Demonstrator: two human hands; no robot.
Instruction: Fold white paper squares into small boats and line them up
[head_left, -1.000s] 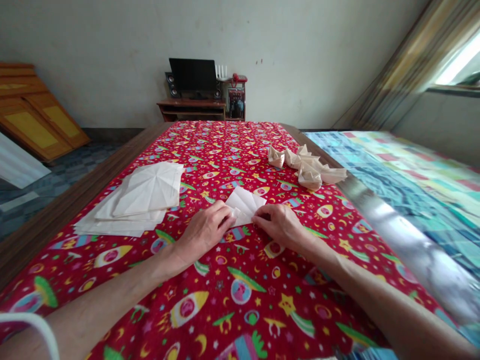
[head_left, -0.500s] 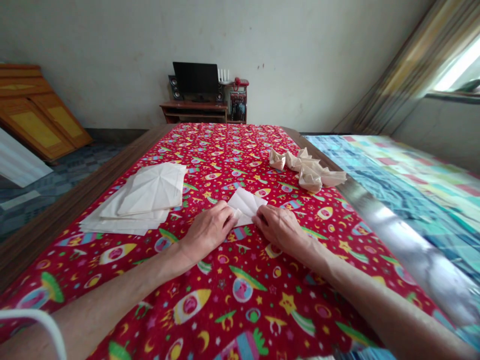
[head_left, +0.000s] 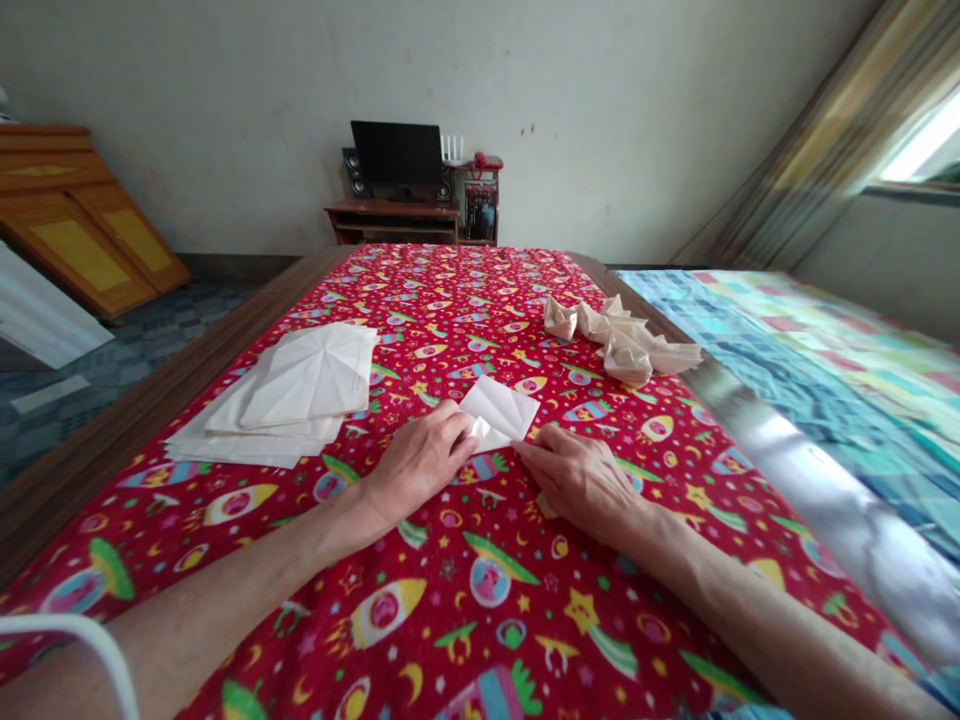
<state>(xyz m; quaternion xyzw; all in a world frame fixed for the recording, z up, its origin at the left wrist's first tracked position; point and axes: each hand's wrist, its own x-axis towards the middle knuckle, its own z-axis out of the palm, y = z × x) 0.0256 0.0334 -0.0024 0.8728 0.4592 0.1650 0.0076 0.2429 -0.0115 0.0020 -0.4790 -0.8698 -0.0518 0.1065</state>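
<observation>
A small creased white paper (head_left: 501,412) lies on the red rocket-patterned tablecloth (head_left: 480,560) in front of me. My left hand (head_left: 420,460) rests on the cloth with its fingertips pinched on the paper's near left edge. My right hand (head_left: 581,478) lies beside the paper's near right corner, fingers curled and pointing at it; the fingertips touch or nearly touch the paper's edge. Both forearms stretch across the cloth toward me.
A stack of white creased paper sheets (head_left: 289,390) lies to the left. Several folded paper shapes (head_left: 622,335) sit at the far right near the table edge. A patchwork-covered surface (head_left: 810,370) adjoins the table's right side. A desk with a monitor (head_left: 397,170) stands at the wall.
My right hand has slid back toward me, off the paper's right side, so more of the sheet shows. The left hand keeps its hold. The view has shifted slightly.
</observation>
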